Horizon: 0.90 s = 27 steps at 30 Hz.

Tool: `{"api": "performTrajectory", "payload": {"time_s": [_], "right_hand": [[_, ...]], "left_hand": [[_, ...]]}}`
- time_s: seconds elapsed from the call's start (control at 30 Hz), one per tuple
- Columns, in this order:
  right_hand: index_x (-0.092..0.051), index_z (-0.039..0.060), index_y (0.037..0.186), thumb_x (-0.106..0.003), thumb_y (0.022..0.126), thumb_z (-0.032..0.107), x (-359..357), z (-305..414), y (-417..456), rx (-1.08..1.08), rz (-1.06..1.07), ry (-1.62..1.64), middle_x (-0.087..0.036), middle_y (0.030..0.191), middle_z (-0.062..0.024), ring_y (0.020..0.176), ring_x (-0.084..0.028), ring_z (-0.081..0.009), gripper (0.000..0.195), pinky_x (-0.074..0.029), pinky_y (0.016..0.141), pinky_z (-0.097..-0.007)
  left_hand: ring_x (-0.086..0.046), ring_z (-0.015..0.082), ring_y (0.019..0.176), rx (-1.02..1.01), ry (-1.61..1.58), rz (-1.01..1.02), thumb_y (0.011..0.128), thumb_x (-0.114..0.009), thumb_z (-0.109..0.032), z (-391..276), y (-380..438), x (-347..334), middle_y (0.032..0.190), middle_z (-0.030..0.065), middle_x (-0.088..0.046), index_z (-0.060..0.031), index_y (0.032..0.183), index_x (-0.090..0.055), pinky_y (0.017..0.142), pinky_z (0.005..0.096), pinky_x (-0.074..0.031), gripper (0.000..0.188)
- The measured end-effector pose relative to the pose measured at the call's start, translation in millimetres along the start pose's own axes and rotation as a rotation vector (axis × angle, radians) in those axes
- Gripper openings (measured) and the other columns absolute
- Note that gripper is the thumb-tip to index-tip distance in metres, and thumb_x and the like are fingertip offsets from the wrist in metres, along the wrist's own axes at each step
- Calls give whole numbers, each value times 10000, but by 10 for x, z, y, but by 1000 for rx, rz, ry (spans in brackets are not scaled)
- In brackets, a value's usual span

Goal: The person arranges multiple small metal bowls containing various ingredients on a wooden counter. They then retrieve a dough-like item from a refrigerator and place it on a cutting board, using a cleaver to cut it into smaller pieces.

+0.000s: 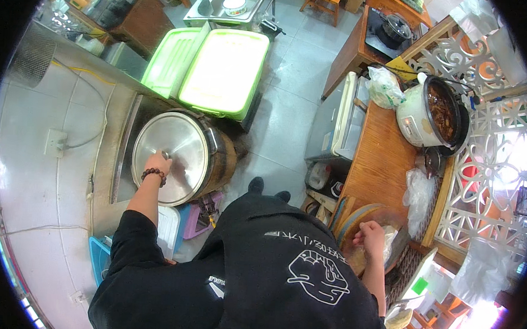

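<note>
My left hand (pixel 158 162) grips the small knob in the middle of a round stainless-steel lid (pixel 182 135). The lid lies on a large round pot or barrel (pixel 223 155) with a brown, stained side. On the right, my right hand (pixel 369 238) hovers by a round wooden board or tub (pixel 363 214) with a grey band around its edge. Its fingers are curled, and whether something small is between them I cannot tell. Behind that hand lies a pale, crumpled item (pixel 390 241), partly hidden by the wrist.
Green-lidded bins (pixel 226 68) stand beyond the pot. A wooden counter (pixel 387 148) runs along the right, bearing an electric cooker (pixel 420 114) of dark brown food, a plastic bag (pixel 383 87) and clear plastic (pixel 419 199). Further off are a steel sink (pixel 265 1) and a black pot (pixel 392 30).
</note>
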State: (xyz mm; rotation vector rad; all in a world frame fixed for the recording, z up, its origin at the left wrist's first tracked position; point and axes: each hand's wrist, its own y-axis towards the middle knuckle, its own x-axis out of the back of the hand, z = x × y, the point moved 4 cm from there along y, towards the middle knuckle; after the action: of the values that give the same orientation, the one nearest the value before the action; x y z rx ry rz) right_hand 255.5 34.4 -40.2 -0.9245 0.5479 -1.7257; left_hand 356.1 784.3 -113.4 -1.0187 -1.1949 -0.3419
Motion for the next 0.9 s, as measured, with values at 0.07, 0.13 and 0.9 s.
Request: {"api": "performTrajectory", "payload": {"time_s": [0.07,0.13,0.9], "right_hand": [[-626,39,864,-668,986,182,-8,46,-12,-4,-22,-5,-646,667,-82,474,-611,-172,192,-496,445,-308],[-625,43,857,-679,985,192,-27,48,7,-31,-71,-48,-635,648,-78,460,-599,-170,204,-485,435,-307],[-569,67,724,-787,909,215,-98,105,63,-32,-253,-288,-618,595,-60,444,-568,-149,322,-478,416,-306]], "left_hand": [[-653,421,1170,15,8,16,892,-715,-331,36,46,-52,1255,254,-677,-70,1361,-596,1016,494,-535,550],[-667,417,1148,11,20,2,879,-713,-310,39,67,-87,1234,250,-694,-74,1351,-603,1005,492,-543,539],[-648,94,751,-66,-1099,2,910,-640,-7,1071,-195,765,930,23,-707,-9,1348,-615,634,233,-489,438]]}}
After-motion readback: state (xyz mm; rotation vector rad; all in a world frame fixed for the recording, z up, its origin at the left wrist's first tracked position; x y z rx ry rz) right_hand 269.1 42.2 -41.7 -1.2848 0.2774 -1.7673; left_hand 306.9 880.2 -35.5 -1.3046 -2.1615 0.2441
